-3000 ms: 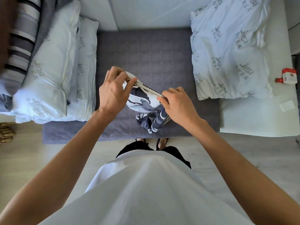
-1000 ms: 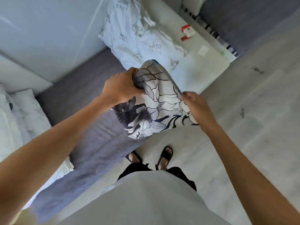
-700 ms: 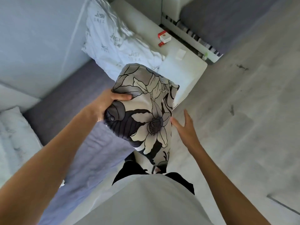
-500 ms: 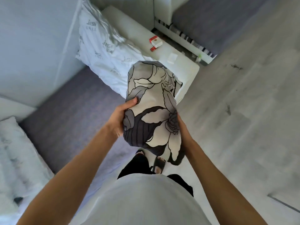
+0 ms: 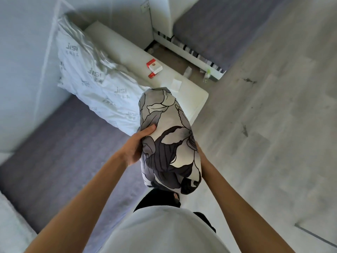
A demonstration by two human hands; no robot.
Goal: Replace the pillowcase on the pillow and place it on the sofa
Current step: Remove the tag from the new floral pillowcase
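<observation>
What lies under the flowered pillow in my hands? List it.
Under the flowered pillow show part of a foot in a dark sandal, pale floor and the white armrest. Whatever else lies directly beneath is covered by it.

I see pale grey plank flooring (image 5: 273, 134) filling the right of the frame, marked with a few dark scuffs. A grey-cushioned sofa seat (image 5: 60, 157) runs along the left below a pale wall (image 5: 23, 52). At upper right sits a second grey seat (image 5: 224, 28) with striped edging. A wall socket (image 5: 145, 5) shows at top centre.
</observation>
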